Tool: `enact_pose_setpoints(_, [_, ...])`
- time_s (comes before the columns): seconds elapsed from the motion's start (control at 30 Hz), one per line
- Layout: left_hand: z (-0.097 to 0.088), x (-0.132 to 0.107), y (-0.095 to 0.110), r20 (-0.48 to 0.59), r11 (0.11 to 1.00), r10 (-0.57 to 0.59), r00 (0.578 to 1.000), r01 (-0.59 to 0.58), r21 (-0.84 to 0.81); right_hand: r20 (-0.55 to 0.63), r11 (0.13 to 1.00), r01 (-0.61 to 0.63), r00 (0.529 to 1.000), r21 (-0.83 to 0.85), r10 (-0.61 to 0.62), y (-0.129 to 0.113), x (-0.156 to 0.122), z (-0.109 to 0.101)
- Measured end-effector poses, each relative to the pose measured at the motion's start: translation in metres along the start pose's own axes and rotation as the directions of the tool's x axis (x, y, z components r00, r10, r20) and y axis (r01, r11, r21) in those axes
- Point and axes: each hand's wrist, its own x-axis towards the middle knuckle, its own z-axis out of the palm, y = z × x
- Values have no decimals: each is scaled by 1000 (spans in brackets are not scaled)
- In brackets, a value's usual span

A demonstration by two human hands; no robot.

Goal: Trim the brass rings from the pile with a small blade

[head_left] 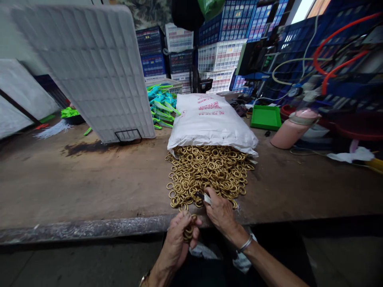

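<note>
A heap of gold-coloured rings [206, 175] spills from the mouth of a stuffed white sack [209, 123] onto the table. At the table's front edge my left hand [180, 236] is closed round several gold-coloured rings [188, 233], partly hidden by the fingers. My right hand [220, 213] is over the near side of the heap, its thumb and fingers pinching a small dark-tipped tool with a white handle [207, 199]. The tool's dark end points left over the rings; its exact kind does not show.
A pale ribbed panel [98, 75] stands upright at left on the wooden table [128, 179]. Green and turquoise plastic pieces [161, 103] lie behind it. A green tray [265, 117] and pink bottle [295, 129] stand at right. Stacked crates [221, 56] fill the back.
</note>
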Motion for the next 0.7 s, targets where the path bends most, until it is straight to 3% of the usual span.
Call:
enact_pose_setpoints(0.27, [-2, 2, 4, -55, 989, -86, 995, 79, -124, 64, 995, -48, 997, -85, 53, -13, 8, -4])
enact_pose_setpoints(0.47, [-4, 4, 4, -36, 991, -50, 998, 45, -127, 50, 995, -72, 996, -64, 75, -11, 11, -2])
enact_pose_setpoints(0.7, [1, 13, 6, -45, 999, 17, 999, -18, -27, 47, 983, -48, 998, 176, 40, -4, 11, -6])
